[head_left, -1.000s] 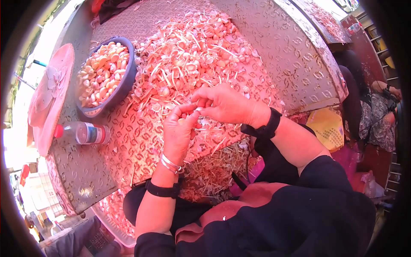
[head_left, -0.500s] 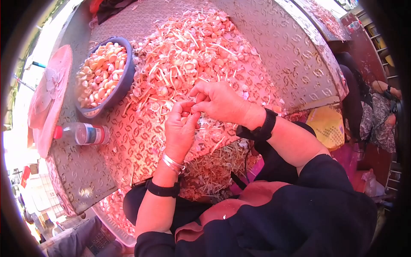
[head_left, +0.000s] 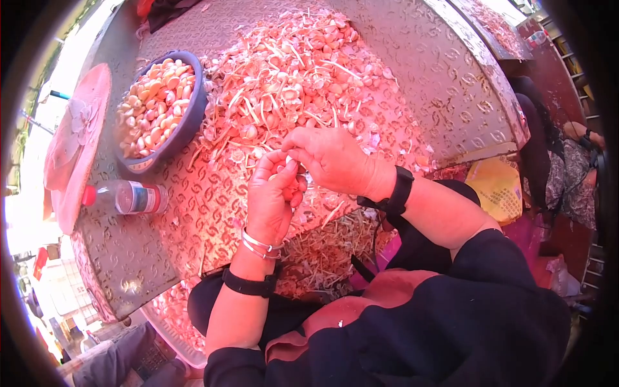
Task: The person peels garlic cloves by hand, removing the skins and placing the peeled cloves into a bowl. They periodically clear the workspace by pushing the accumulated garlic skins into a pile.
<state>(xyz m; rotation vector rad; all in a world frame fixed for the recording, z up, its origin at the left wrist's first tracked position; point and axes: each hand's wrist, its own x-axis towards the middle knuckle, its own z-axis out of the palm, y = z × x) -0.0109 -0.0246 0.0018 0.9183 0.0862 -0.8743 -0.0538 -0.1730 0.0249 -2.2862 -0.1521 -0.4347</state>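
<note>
My left hand (head_left: 274, 193) is closed, with thumb and forefinger pinching a small pale garlic clove (head_left: 289, 158), mostly hidden by the fingers. My right hand (head_left: 332, 161) meets it from the right, fingers curled and their tips pressed at the same clove. Both hands are above the near edge of a patterned metal table (head_left: 200, 226). Beyond them spreads a heap of garlic cloves, skins and dry stalks (head_left: 290, 84). To the left, a dark blue bowl (head_left: 201, 97) holds many peeled cloves (head_left: 158, 106).
A plastic bottle with a red cap (head_left: 138, 197) lies left, beside a pink brimmed hat (head_left: 77, 148). Below the table edge are loose skins and stalks (head_left: 329, 258) and a crate of garlic (head_left: 171, 322). A yellow bag (head_left: 493, 190) and another person (head_left: 574, 161) are at right.
My hands stay together at nearly the same spot. The fingers of my right hand have curled in more over the left fingertips, and the view has shifted slightly.
</note>
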